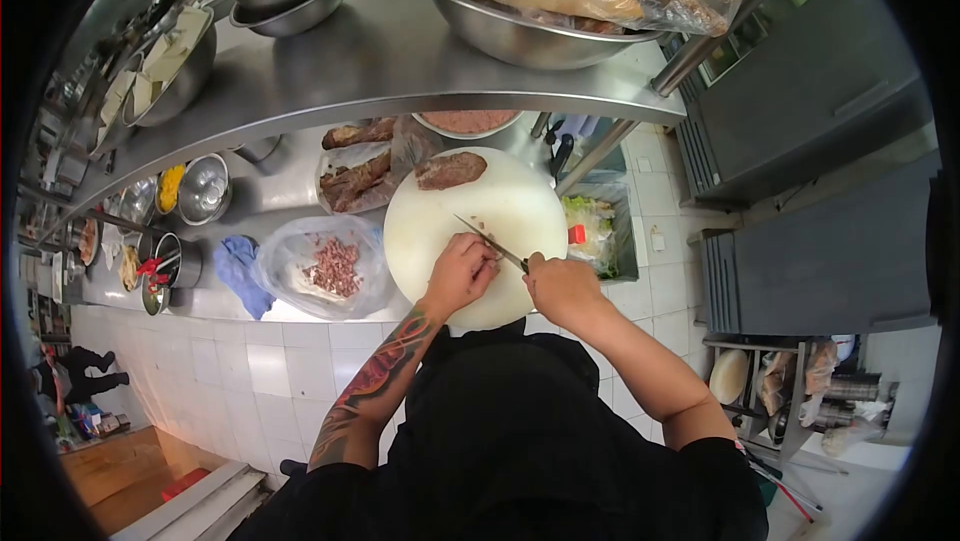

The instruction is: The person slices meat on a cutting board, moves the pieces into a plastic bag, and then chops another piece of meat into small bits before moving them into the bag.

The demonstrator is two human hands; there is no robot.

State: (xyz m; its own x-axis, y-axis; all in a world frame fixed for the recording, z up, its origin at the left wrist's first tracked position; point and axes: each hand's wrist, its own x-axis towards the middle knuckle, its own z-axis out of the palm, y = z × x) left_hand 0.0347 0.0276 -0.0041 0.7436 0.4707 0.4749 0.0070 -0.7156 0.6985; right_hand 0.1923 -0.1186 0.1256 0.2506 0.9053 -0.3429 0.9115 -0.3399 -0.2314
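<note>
I've got R hand [560, 288] wrapped round the knife [490, 240], L hand [462, 273] curled close by, prob. steadying smth on the board [530, 191]; can't tell if pinching.

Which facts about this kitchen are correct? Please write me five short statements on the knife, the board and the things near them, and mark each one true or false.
1. The right hand holds the knife. True.
2. A meat chunk lies on the board. True.
3. The board is square. False: it is round.
4. The blue cloth lies left of the board. True.
5. Nothing lies between cloth and board. False: chopped meat does.
</note>
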